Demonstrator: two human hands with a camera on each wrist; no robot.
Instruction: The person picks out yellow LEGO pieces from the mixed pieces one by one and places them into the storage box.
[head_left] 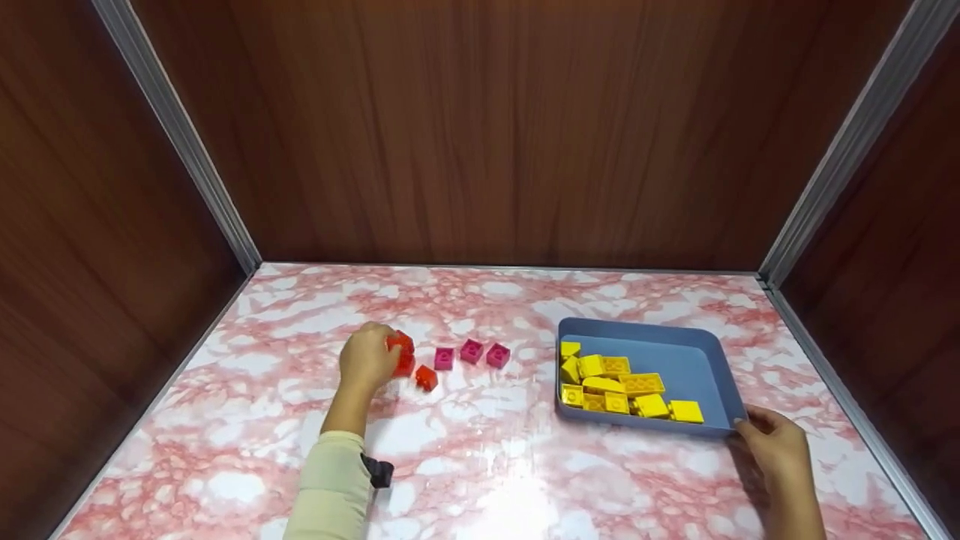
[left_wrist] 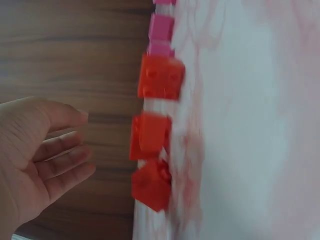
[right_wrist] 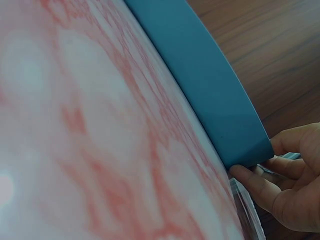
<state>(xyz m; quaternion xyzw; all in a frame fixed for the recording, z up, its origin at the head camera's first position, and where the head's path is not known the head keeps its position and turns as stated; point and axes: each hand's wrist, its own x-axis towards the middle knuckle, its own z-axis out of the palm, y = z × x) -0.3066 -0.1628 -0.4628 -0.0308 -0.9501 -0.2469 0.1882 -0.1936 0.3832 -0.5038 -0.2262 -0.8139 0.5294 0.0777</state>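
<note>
In the head view my left hand (head_left: 366, 356) is over the left side of a group of red bricks (head_left: 403, 355). The left wrist view has this hand (left_wrist: 42, 155) with fingers loosely bent and a gap between them and the red bricks (left_wrist: 162, 77). A smaller red brick (head_left: 426, 378) lies just right of the group. My right hand (head_left: 780, 446) grips the near right corner of a blue-grey tray (head_left: 694, 360); in the right wrist view its thumb and fingers pinch the tray wall (right_wrist: 215, 95). Several yellow bricks (head_left: 641, 384) lie inside the tray, mostly toward its left and front.
Three magenta bricks (head_left: 472, 350) lie in a row between the red bricks and the tray. The table (head_left: 465, 435) has a red and white marbled top. Brown wood-look panels (head_left: 510, 135) with metal edge strips (head_left: 180, 135) enclose it at the back and both sides.
</note>
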